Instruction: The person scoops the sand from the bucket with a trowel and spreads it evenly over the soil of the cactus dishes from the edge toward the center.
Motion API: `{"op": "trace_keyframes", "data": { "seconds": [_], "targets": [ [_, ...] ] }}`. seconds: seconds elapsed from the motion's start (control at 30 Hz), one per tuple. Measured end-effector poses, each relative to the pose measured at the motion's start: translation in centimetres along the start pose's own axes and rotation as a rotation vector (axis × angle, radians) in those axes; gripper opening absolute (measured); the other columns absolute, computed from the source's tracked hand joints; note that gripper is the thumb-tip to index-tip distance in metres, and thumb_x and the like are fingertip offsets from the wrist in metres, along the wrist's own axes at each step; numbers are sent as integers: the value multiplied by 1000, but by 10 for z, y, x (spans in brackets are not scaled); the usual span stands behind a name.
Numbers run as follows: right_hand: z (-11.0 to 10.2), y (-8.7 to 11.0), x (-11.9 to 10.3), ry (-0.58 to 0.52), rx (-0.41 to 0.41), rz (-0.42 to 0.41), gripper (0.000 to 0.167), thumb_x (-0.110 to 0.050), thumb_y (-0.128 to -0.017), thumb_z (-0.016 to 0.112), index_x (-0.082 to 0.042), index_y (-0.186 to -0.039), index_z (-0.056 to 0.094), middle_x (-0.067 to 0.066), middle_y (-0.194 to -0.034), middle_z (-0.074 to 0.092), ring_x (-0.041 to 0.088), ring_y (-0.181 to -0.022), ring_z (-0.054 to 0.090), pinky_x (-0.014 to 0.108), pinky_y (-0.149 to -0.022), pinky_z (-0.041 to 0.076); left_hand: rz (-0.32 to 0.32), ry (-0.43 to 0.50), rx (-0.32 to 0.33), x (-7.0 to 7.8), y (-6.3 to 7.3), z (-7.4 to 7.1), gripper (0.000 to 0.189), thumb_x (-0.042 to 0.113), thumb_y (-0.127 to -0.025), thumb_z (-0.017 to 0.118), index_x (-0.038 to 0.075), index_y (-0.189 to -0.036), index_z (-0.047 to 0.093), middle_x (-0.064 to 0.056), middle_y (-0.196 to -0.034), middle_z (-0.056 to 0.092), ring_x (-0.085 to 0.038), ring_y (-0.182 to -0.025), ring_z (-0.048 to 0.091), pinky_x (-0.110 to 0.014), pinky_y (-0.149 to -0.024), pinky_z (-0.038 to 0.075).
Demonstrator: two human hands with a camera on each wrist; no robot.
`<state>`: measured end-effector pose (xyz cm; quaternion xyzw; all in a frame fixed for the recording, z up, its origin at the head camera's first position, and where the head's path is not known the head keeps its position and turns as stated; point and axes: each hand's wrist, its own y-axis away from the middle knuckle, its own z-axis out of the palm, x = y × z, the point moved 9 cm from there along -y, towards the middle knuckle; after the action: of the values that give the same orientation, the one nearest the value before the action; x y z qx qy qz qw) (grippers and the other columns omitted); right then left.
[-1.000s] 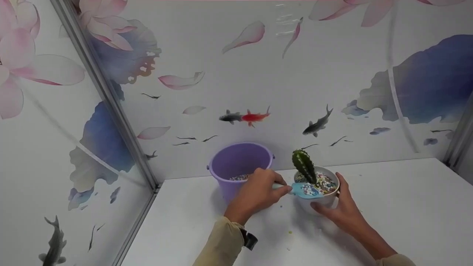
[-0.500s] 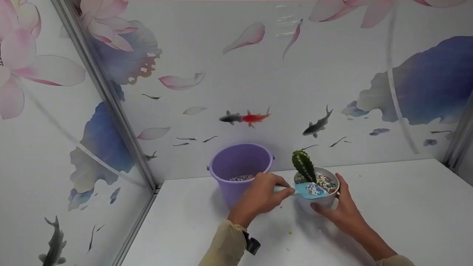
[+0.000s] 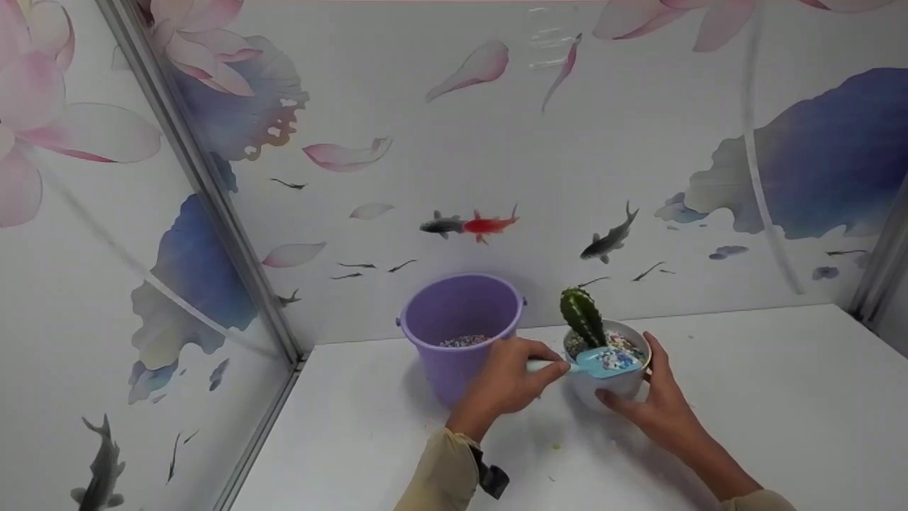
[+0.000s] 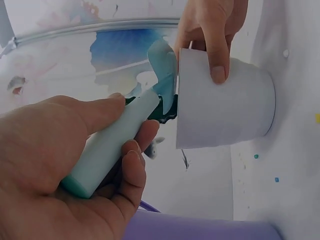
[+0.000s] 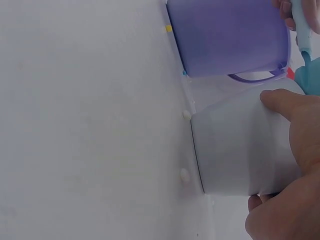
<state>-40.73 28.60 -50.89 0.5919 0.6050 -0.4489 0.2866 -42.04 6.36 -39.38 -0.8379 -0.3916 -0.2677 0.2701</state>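
Observation:
My left hand (image 3: 512, 376) grips the pale handle of a small light-blue shovel (image 3: 608, 362). Its scoop, bearing white and blue pebbles, is over the near side of a white flower pot (image 3: 603, 390). A green cactus (image 3: 583, 316) stands in the pot, leaning left, among multicoloured pebbles (image 3: 624, 342). With thumb and fingers around the pot's right side, my right hand (image 3: 663, 408) holds it on the table. In the left wrist view the shovel handle (image 4: 112, 145) lies between thumb and curled fingers. The right wrist view shows my right thumb (image 5: 282, 102) pressed on the pot wall.
A purple bucket (image 3: 440, 362) with pebbles at its bottom stands left of the pot, close behind my left hand. A few loose pebbles lie on the white table (image 3: 780, 397). Printed wall panels (image 3: 553, 156) rise behind and at the left.
My left hand has shifted slightly right, carrying the scoop further across the pot, and the scoop's angle has changed. My right hand and the pot stay in place.

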Motion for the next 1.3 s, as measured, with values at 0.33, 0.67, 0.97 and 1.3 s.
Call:
{"op": "trace_keyframes", "data": {
  "seconds": [0.33,0.67,0.97,1.3],
  "targets": [
    [-1,2,-2,-2,7,-21,135,-40,-89,92,-13,-173,-11,27,-178,14,50,-164,21,73,-126,28,0,49,20,-9,-3,10,24,36,-107,71,20,-115,85,7,-101,83,-9,-114,75,-36,-107,57],
    [-1,1,-1,-16,8,-43,135,-41,-89,92,-12,-173,-9,27,-177,15,51,-163,21,74,-126,26,-69,211,2,-21,-4,21,29,38,-107,69,16,-114,86,5,-93,83,-7,-103,74,-29,-91,58],
    [-1,3,-2,-39,4,-54,133,-36,-90,91,-16,-174,-10,26,-177,17,50,-163,23,74,-125,28,-139,367,2,-25,-6,33,28,39,-108,68,16,-105,86,-1,-91,84,-6,-74,62,-24,-70,49],
    [-1,3,-4,-36,18,-97,129,-37,-92,89,-12,-173,-8,25,-175,19,47,-163,23,74,-125,28,-147,483,-8,-24,-6,38,33,38,-110,65,12,-104,85,-6,-84,82,-10,-67,56,-24,-61,43]
  ]
}}
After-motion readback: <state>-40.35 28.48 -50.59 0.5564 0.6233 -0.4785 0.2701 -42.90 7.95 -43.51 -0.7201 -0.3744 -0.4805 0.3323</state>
